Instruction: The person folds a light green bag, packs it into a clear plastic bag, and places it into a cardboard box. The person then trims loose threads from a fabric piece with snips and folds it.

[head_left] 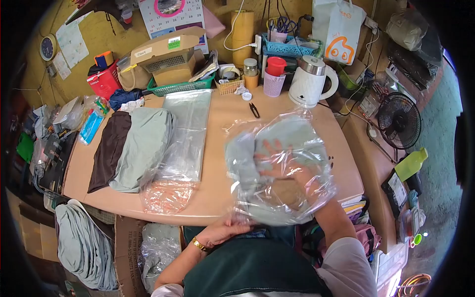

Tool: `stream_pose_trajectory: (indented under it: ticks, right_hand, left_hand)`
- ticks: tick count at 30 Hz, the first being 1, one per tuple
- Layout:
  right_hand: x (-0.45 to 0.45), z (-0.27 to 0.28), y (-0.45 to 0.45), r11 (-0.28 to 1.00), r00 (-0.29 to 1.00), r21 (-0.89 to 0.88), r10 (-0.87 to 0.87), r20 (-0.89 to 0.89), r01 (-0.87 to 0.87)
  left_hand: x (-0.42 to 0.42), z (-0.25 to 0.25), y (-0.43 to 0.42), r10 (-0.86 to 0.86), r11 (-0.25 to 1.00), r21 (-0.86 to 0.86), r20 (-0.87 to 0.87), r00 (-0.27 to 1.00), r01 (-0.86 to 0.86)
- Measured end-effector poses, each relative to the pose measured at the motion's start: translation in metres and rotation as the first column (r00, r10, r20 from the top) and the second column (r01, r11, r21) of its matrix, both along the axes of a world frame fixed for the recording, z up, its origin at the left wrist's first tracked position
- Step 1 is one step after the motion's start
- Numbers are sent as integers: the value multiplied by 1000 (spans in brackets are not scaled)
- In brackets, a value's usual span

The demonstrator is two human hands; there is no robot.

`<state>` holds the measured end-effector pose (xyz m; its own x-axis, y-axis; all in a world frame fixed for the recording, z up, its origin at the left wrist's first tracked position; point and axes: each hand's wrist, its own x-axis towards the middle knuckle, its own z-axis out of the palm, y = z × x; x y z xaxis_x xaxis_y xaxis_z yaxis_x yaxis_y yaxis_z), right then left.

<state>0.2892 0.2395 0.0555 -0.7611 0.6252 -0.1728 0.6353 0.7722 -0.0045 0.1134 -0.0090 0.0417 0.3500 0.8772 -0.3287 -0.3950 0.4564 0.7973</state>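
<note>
Spreads the fingers of the right hand (274,159), slightly blurred, over pale cloth (297,133), both showing through a clear bag (284,195). Curls the fingers of the left hand (230,231) at the bag's near edge, gold watch (199,243) on that wrist; can't tell from this angle whether pinching the film or just touching it. Has the bag lying on the table (227,111), puffed and shiny, with the cloth filling its far and left sides. Going wider, finds flat plastic (186,131) left of the bag, then folded cloth (141,148) farther left of it, and brown cloth (110,148) farther left again. Looks past the bag and meets black snips (254,110) first, then a pink cup (273,85) and, toward the bag's right, a white kettle (307,84). Catches a black fan (399,120) to the right of the bag, well apart.
</note>
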Motion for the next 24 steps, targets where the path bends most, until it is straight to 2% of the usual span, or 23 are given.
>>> stream_pose_trajectory:
  ticks: [1,2,3,4,5,6,7,8,9,10,11,13,14,15,16,17,18,19,20,21,22,23,24]
  right_hand:
    - [3,-2,7,1000,1000,3,0,-1,0]
    - [10,-7,21,960,989,-259,71,-131,-103]
    - [13,-8,31,843,957,-488,102,-270,-228]
    - [7,14,19,914,938,-403,-100,-331,-44]
    - [3,3,19,913,938,-406,-106,-329,-39]
    - [0,-18,21,969,929,-194,-205,-308,149]
    - [-4,-25,17,945,902,34,-300,-309,326]
    - [-10,-30,15,944,901,35,-303,-311,329]
    - [-23,-27,10,976,949,74,-180,-260,205]
    - [-30,-24,8,992,979,107,-51,-199,73]
    - [-35,-28,12,992,978,107,-50,-201,72]
    - [-44,-40,32,980,904,63,-147,-402,188]
    - [-46,-46,41,960,877,30,-243,-416,280]
    - [-47,-45,47,958,874,29,-248,-418,286]
    - [-47,-44,53,938,870,55,-294,-397,342]
    - [-47,-44,58,915,863,80,-340,-373,395]
    - [-50,-41,61,914,862,76,-346,-372,399]
    - [-53,-36,66,908,876,61,-381,-297,415]
    - [-56,-32,67,901,885,49,-410,-222,430]
    - [-54,-31,68,902,885,49,-409,-222,429]
    - [-49,-31,69,953,933,0,-297,-206,303]
    - [-44,-31,69,984,965,-52,-177,-195,170]
    - [-36,-31,75,985,966,-54,-173,-194,165]
  left_hand:
    - [-12,-1,1,0,1000,3,-1,1000,0]
    - [-29,-2,3,-146,985,66,-187,971,161]
    - [-47,-6,3,-268,941,97,-374,888,325]
    - [-61,-12,5,-182,973,142,-1,983,180]
    - [-66,-20,7,36,998,45,233,972,-48]
    - [-68,-8,17,121,992,-32,410,904,-119]
    - [-69,1,28,212,977,-120,563,799,-175]
    - [-67,0,39,208,978,-118,562,800,-172]
    - [-64,-6,54,376,926,-142,382,844,-349]
    - [-58,-11,63,535,845,-129,190,823,-520]
    - [-53,-15,67,536,844,-127,189,823,-521]
    - [-45,-19,71,534,845,94,-107,839,-526]
    - [-43,-19,67,505,862,103,-111,856,-496]
    - [-43,-19,64,500,866,103,-114,859,-490]
    - [-42,-20,62,520,854,-59,131,844,-517]
    - [-41,-20,59,545,839,-227,360,758,-495]
    - [-33,-2,54,548,834,-230,446,708,-501]
    - [-32,-9,52,548,835,-232,444,709,-500]
    - [-32,-21,47,504,861,-121,339,795,-494]
    - [-31,-28,45,461,882,-10,220,860,-470]
    - [-15,-6,41,485,874,38,-28,874,-484]
    - [-11,-12,39,487,873,36,-31,873,-486]
    - [-7,-24,32,363,925,-86,-99,927,-371]
